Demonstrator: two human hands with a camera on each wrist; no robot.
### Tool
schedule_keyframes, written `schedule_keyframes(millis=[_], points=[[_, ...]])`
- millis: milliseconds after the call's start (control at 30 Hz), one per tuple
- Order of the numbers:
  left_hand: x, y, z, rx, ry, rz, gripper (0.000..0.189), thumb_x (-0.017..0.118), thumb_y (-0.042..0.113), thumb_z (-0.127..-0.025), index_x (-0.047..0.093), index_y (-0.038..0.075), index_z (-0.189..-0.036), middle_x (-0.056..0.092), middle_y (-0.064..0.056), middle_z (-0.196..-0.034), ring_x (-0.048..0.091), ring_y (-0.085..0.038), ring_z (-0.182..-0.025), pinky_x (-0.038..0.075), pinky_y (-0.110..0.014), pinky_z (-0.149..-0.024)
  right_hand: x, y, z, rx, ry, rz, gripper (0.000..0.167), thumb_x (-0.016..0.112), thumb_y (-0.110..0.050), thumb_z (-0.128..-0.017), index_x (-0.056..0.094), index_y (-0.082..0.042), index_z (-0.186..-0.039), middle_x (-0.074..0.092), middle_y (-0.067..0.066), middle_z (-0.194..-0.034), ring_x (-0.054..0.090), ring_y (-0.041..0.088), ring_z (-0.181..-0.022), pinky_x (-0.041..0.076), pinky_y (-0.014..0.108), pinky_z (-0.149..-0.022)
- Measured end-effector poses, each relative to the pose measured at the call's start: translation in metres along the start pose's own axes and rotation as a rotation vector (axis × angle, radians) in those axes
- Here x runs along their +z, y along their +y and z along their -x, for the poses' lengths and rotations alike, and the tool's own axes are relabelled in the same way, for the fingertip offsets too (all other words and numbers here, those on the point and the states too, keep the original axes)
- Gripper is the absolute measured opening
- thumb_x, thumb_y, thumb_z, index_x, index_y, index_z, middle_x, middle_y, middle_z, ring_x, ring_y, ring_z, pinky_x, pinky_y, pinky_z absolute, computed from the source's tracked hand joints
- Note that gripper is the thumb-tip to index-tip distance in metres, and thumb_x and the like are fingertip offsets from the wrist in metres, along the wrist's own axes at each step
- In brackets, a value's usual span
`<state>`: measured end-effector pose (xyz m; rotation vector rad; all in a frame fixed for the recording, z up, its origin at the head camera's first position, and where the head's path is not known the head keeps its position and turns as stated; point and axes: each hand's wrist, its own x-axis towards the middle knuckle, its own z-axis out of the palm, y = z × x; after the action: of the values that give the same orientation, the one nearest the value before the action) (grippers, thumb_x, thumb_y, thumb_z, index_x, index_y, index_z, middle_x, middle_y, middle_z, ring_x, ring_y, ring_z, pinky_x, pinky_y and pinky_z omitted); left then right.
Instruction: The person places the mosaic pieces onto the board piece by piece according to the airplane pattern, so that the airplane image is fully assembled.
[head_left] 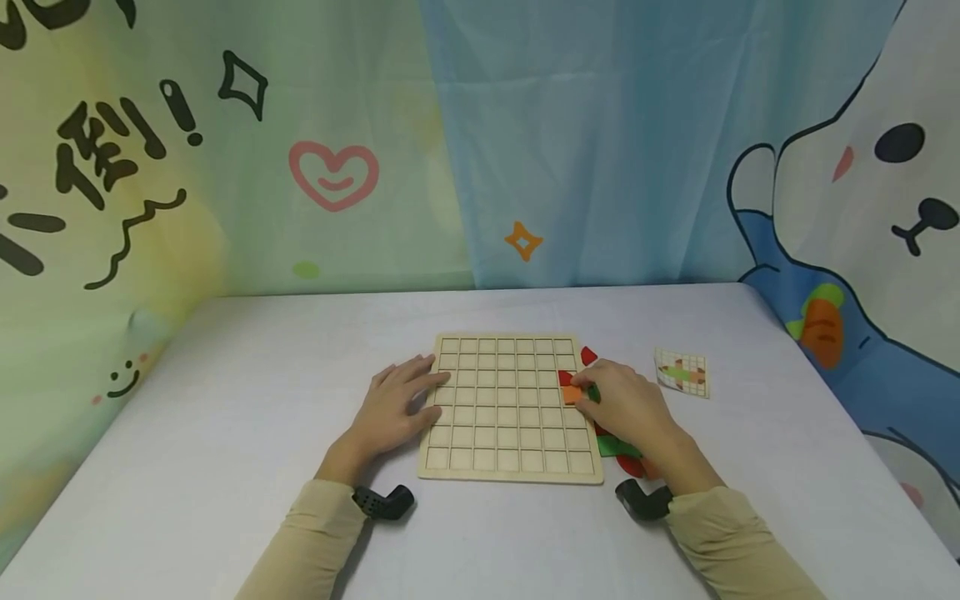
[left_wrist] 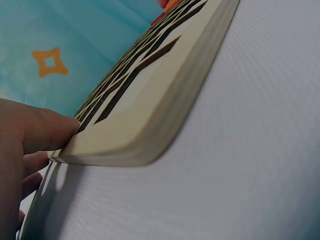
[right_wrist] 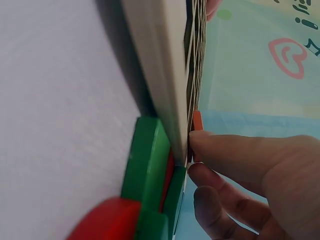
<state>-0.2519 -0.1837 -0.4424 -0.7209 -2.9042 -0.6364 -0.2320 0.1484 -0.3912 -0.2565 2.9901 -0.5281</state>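
A pale wooden grid board [head_left: 504,479] lies on the white table between the two hands. My left hand [head_left: 393,408] rests at its left edge with fingers spread; the thumb [left_wrist: 52,131] lies over the rim in the left wrist view. At the board's right column, my right hand [head_left: 630,404] pinches an orange square tile [head_left: 571,395] between thumb and index finger. In the right wrist view, that thumb [right_wrist: 225,150] touches the tile's edge close over the grid. A red piece [head_left: 565,378] sits on the board just beyond the orange tile, partly covered by the index finger.
Green pieces [head_left: 618,447], red pieces [head_left: 630,466] and other loose shapes lie along the board's right side, partly under the right hand. Another red piece [head_left: 588,356] is near the far right corner. A small pattern card [head_left: 682,373] lies farther right. A printed curtain [head_left: 600,125] stands behind.
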Motion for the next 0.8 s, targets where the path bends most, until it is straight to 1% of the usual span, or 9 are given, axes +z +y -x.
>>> schedule_keyframes(millis=[133,233,467,800], points=[[0.0013,-0.0013,0.0002,-0.002,-0.005,-0.007,0.052,0.057,0.042,-0.087,0.053,0.025,-0.136,0.038,-0.003,-0.151,0.03,-0.024,-0.143,0.019,-0.053,-0.115,0.0002,0.0,0.0005,-0.004,-0.004,0.008,0.029,0.069,-0.024,-0.085,0.07,-0.013,-0.112,0.063,0.012,-0.12,0.061,0.029,-0.102,0.054,0.042,-0.067],[0.0014,-0.0017,0.0002,0.001,0.0,-0.005,0.052,0.057,0.042,-0.087,0.053,0.025,-0.136,0.039,-0.003,-0.151,0.03,-0.024,-0.143,0.02,-0.054,-0.115,0.0004,0.0006,0.0006,-0.009,-0.003,0.003,0.029,0.069,-0.024,-0.085,0.07,-0.013,-0.111,0.063,0.012,-0.121,0.059,0.032,-0.109,0.054,0.046,-0.073],[0.0005,-0.0016,-0.0002,-0.003,-0.002,-0.004,0.051,0.057,0.041,-0.087,0.053,0.025,-0.136,0.039,-0.003,-0.151,0.03,-0.024,-0.143,0.02,-0.053,-0.115,0.0004,0.001,0.0001,-0.008,-0.006,0.001,0.03,0.071,-0.025,-0.084,0.07,-0.013,-0.112,0.062,0.012,-0.122,0.058,0.033,-0.113,0.053,0.05,-0.081],[0.0008,-0.001,0.0006,0.008,0.012,-0.004,0.051,0.057,0.041,-0.087,0.054,0.024,-0.135,0.04,-0.004,-0.15,0.032,-0.026,-0.142,0.021,-0.054,-0.114,0.0001,0.0025,0.0014,-0.006,-0.001,-0.023,0.028,0.072,-0.024,-0.084,0.071,-0.014,-0.11,0.063,0.011,-0.121,0.058,0.031,-0.11,0.053,0.048,-0.079]])
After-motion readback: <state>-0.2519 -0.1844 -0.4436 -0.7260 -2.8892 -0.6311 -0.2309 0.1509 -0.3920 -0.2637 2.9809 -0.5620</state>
